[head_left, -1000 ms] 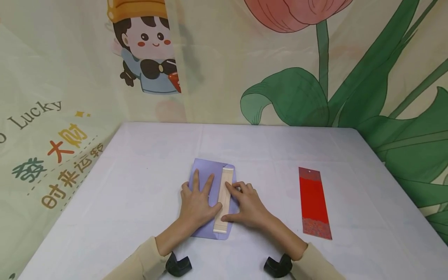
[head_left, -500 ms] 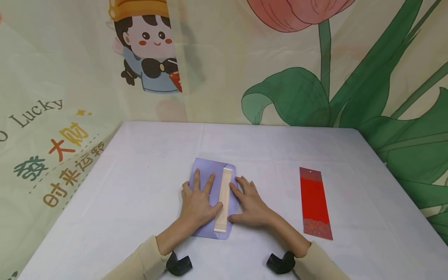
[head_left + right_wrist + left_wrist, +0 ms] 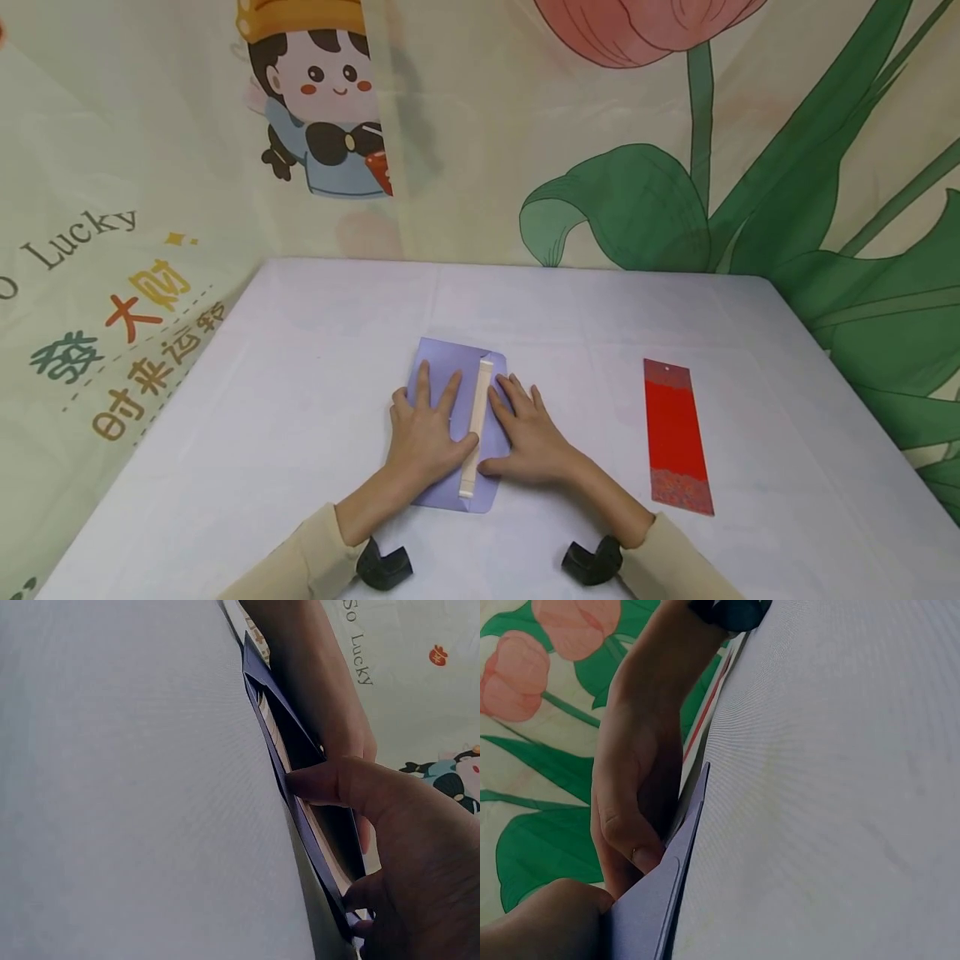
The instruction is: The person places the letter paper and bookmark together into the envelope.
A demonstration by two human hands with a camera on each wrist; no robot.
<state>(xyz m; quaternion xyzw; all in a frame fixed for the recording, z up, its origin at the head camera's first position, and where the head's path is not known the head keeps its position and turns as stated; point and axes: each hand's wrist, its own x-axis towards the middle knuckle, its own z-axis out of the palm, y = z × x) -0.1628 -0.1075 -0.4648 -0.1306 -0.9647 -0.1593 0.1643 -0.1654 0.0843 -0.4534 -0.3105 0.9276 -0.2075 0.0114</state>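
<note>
A lavender paper envelope (image 3: 442, 354) lies on the table, its open flap on the right. Out of its right-hand opening shows a narrow band of a cream card-like piece (image 3: 486, 383), the rest hidden inside. My left hand (image 3: 423, 437) rests spread on the envelope, thumb over the cream piece. My right hand (image 3: 536, 442) lies over the flap, fingers extended, index tip and thumb tip right at the cream edge. In the right wrist view the envelope's mouth (image 3: 262, 675) gapes, and my right thumb (image 3: 330, 780) reaches into it.
A long red card (image 3: 675, 433) with patterned ends and a small hole at the top lies to the right on the white table (image 3: 562, 317). Black wrist devices (image 3: 384, 567) sit at both cuffs. A printed cloth (image 3: 465, 167) hangs behind.
The cream piece has slid left into the envelope, so its visible band is narrower. My right hand drew back slightly, then came in again at its edge. The left hand stayed in place.
</note>
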